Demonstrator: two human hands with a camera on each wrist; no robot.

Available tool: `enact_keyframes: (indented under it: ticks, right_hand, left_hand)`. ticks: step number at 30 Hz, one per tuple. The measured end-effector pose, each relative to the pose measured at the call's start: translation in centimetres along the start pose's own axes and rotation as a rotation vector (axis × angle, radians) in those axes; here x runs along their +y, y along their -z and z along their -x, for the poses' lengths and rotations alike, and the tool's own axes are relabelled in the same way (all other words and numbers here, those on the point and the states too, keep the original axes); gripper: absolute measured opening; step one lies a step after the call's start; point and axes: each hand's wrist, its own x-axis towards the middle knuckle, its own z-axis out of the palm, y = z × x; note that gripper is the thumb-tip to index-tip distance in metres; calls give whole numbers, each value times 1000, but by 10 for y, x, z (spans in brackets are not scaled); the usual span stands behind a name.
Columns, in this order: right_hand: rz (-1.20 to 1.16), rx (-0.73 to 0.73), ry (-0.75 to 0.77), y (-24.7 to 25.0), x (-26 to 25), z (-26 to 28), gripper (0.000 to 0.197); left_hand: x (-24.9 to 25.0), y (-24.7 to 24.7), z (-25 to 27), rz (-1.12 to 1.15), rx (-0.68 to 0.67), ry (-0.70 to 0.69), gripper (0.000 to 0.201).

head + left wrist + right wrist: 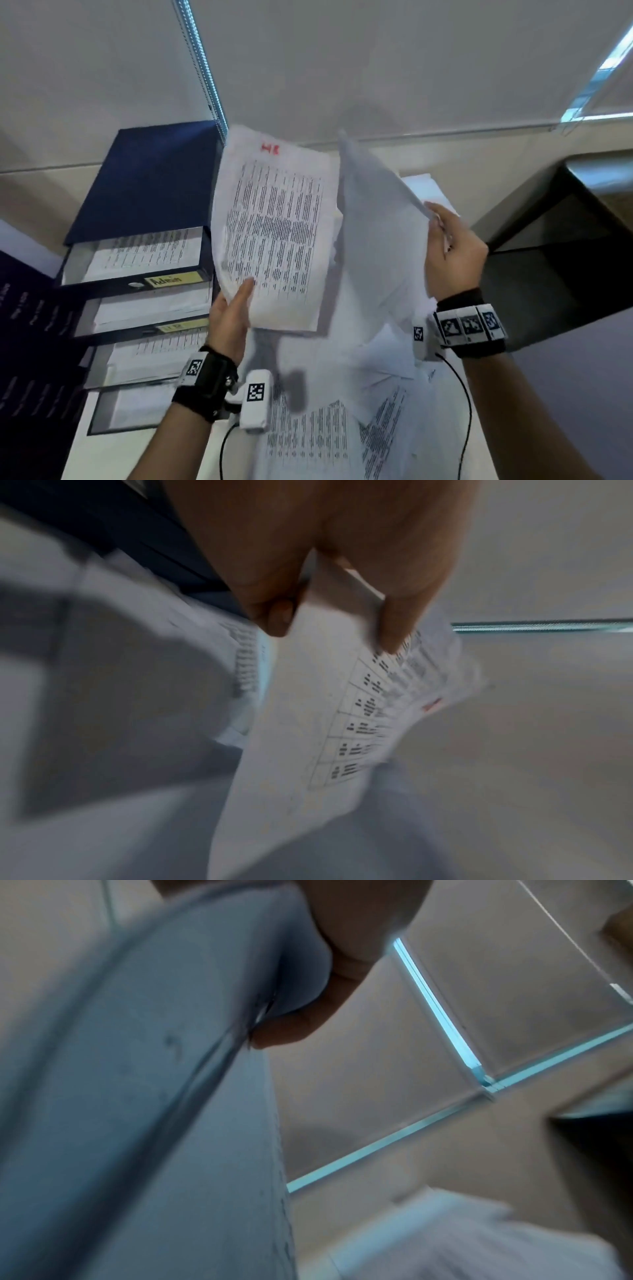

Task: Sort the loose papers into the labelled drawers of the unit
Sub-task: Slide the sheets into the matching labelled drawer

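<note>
At the worktop's left edge, the dark drawer unit point(137, 267) stands with its drawers pulled out, the top one tagged "Admin". The left hand point(229, 318) pinches a printed sheet point(274, 233) bearing a red mark by its lower corner; the right hand point(452, 250) grips a blank-backed sheaf point(380, 233). Loose papers point(318, 435) cover the worktop's near edge. Matching the red mark to a drawer label before lowering the sheet flat looks wisest.

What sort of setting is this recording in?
Most likely an office desk. A dark blue drawer unit holds printed sheets, one drawer labelled "Admin"; more printed papers lie loose on the white desk, beside roller blinds.
</note>
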Motion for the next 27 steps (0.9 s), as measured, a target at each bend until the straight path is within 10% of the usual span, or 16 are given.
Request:
enact_keyframes:
  ticks: [4,9,15,18,21,27]
  right_hand:
    - [-18,-57,378,-1,-54,12,27]
    - [178,-650,683,-47,-26,116,36]
    - [214,-1145,629,-53,28,228,39]
    - [240,-1265,535,-52,47,249,47]
    - [171,-1364,375,-48,54,252,57]
    - [435,-697,-302,-55,100,193,77]
  left_hand:
    - [-70,36,14,-228,71,340,67]
    - [-129,49,36,-195,155,556,25]
    - [-138,73,36,-171,315,355,59]
    - [-133,81,35,-57,299,354,28]
    - [-136,82,36,-114,188,423,38]
    - [-145,90,34,-561,185,173,40]
